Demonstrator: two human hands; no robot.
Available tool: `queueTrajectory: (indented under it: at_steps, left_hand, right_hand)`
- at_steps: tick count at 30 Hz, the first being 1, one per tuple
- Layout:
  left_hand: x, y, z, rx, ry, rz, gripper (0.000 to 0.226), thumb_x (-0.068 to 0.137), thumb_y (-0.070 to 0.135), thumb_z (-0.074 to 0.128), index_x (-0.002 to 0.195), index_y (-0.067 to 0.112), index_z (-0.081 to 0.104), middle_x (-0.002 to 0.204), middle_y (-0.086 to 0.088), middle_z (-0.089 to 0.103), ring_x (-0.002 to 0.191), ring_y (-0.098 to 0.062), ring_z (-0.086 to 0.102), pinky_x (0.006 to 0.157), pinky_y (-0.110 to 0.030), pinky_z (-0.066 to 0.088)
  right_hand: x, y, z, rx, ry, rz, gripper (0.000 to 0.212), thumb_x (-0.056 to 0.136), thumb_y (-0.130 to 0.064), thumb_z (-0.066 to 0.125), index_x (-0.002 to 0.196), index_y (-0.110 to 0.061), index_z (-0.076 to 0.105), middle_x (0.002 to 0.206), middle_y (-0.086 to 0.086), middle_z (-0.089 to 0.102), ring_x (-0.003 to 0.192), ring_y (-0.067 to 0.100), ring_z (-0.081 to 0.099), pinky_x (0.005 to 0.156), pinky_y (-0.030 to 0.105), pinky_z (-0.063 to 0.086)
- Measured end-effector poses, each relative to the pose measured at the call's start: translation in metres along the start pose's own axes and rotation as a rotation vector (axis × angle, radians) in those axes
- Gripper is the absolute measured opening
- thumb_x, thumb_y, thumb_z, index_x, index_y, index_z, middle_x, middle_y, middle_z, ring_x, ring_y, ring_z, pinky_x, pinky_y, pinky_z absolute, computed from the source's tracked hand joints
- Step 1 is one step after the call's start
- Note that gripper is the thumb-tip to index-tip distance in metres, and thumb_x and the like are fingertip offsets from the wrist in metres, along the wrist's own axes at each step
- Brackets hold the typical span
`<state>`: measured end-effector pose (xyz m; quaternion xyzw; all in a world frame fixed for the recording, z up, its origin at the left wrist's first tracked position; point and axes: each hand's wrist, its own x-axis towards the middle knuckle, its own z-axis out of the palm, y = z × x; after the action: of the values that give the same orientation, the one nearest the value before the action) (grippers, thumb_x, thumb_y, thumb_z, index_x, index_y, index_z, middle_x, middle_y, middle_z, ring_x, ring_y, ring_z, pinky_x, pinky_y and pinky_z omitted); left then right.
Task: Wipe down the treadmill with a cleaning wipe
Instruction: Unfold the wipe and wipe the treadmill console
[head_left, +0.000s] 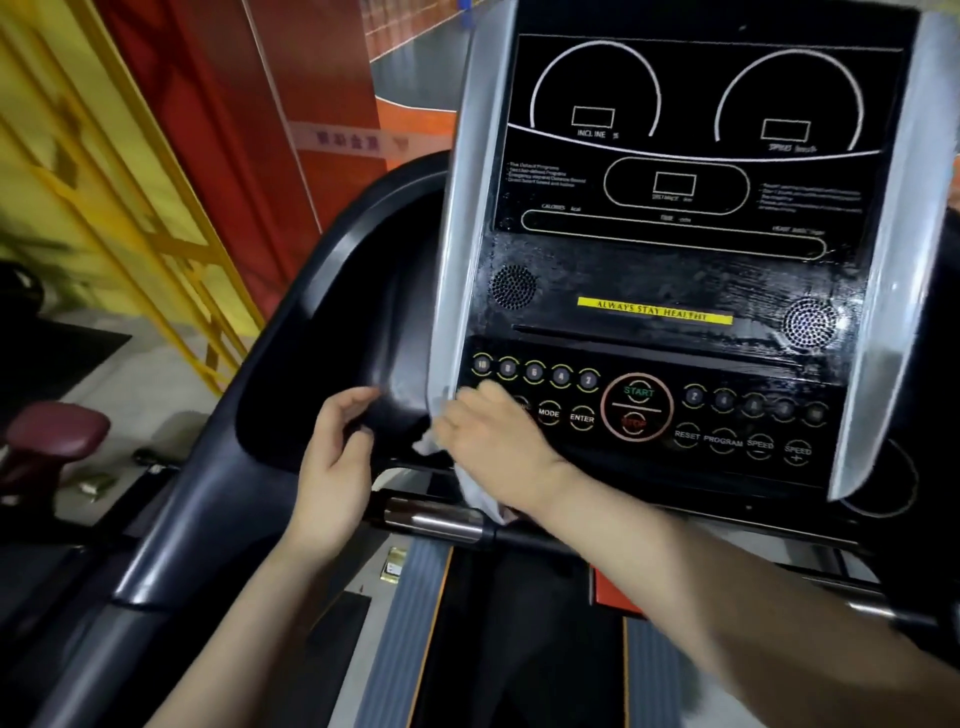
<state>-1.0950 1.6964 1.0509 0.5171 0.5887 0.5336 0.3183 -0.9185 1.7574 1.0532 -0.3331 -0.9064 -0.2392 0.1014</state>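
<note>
The head camera looks down at the treadmill console (670, 249), a tall black panel whose long axis runs from the near edge up and away, leaning slightly to the right, flanked by two silver side strips. Its face tilts up toward the person. The middle band around the yellow sticker (654, 310) shows wet streaks.

The right hand (493, 441) lies palm-down on the lower left corner of the button panel, fingers fairly straight and pointing left, pressing the cleaning wipe (480, 491) against the surface beside the MODE button (548, 413). The white wipe is crumpled; most of it is hidden under the hand, with a bit poking out at the fingertips and a longer tail hanging down below the wrist, over the chrome bar (434, 517).

The left hand (332, 470) hovers just beside the black side handrail (291, 374), fingers loosely curled and holding nothing; whether the fingertips touch the plastic cannot be told.

Below, the grey running deck (410, 623) stretches toward the person.
</note>
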Motion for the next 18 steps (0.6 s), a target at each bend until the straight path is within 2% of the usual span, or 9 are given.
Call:
queueTrajectory:
  at_steps: [2,4,7,9,11,13,16,18]
  left_hand:
    - [-0.001,0.002,0.0,-0.002,-0.014,0.002,0.043,0.096,-0.006,0.04,0.125,0.02,0.057,0.127,0.012,0.059,0.125,0.001,0.051,0.108,-0.022,0.036]
    - [-0.002,0.004,0.001,-0.001,-0.051,0.005,0.043,0.096,-0.006,0.04,0.126,0.021,0.057,0.126,0.015,0.059,0.124,0.002,0.05,0.106,-0.02,0.036]
    - [-0.005,0.004,0.004,0.016,-0.081,0.022,0.039,0.095,0.001,0.042,0.126,0.021,0.056,0.126,0.017,0.058,0.126,0.0,0.049,0.106,-0.02,0.037]
    - [-0.006,0.005,0.008,0.02,-0.095,0.029,0.042,0.089,0.01,0.043,0.126,0.024,0.057,0.124,0.019,0.058,0.124,-0.001,0.05,0.105,-0.02,0.036]
    - [-0.005,0.008,0.013,0.034,-0.109,0.03,0.043,0.086,0.012,0.043,0.125,0.027,0.057,0.119,0.022,0.059,0.117,0.001,0.053,0.1,-0.015,0.037]
    - [-0.005,0.012,0.022,0.054,-0.113,0.043,0.042,0.087,0.01,0.044,0.123,0.029,0.057,0.11,0.021,0.059,0.105,0.001,0.055,0.092,-0.012,0.039]
    - [-0.004,0.023,0.043,0.061,-0.139,0.129,0.046,0.083,0.012,0.042,0.122,0.03,0.058,0.103,0.009,0.057,0.096,-0.014,0.056,0.091,-0.031,0.044]
    - [-0.004,0.031,0.061,0.074,-0.171,0.252,0.047,0.081,0.006,0.042,0.122,0.024,0.058,0.116,0.011,0.058,0.112,-0.017,0.055,0.103,-0.036,0.041]
  right_hand:
    - [0.026,-0.011,-0.004,-0.006,-0.036,-0.017,0.025,0.075,-0.009,0.041,0.072,-0.019,0.064,0.067,-0.001,0.056,0.071,0.023,0.056,0.075,0.033,0.033]
    - [0.034,-0.011,-0.009,-0.021,-0.088,-0.035,0.034,0.074,-0.008,0.033,0.076,-0.018,0.066,0.069,-0.001,0.057,0.072,0.023,0.056,0.076,0.033,0.038]
    - [0.012,-0.003,-0.005,-0.069,-0.085,-0.157,0.034,0.079,-0.008,0.035,0.079,-0.02,0.066,0.076,0.0,0.058,0.078,0.025,0.056,0.074,0.035,0.032]
    - [-0.017,0.011,-0.001,-0.102,-0.07,-0.219,0.026,0.081,-0.01,0.042,0.079,-0.023,0.065,0.082,0.0,0.056,0.08,0.023,0.052,0.073,0.034,0.031]
    - [-0.052,0.032,0.002,-0.128,-0.029,-0.237,0.016,0.082,-0.01,0.052,0.08,-0.023,0.06,0.081,-0.001,0.05,0.077,0.022,0.046,0.071,0.034,0.032]
    - [-0.088,0.053,0.0,-0.145,0.007,-0.238,0.015,0.082,-0.007,0.052,0.081,-0.021,0.054,0.08,-0.001,0.048,0.073,0.021,0.044,0.068,0.033,0.032]
    - [-0.138,0.077,-0.009,-0.126,0.009,-0.213,0.02,0.086,-0.007,0.051,0.074,-0.022,0.051,0.079,-0.002,0.046,0.071,0.019,0.044,0.068,0.032,0.034]
    - [-0.166,0.089,-0.014,-0.164,-0.027,-0.193,0.018,0.084,-0.007,0.052,0.075,-0.022,0.051,0.084,-0.001,0.043,0.074,0.02,0.045,0.072,0.033,0.037]
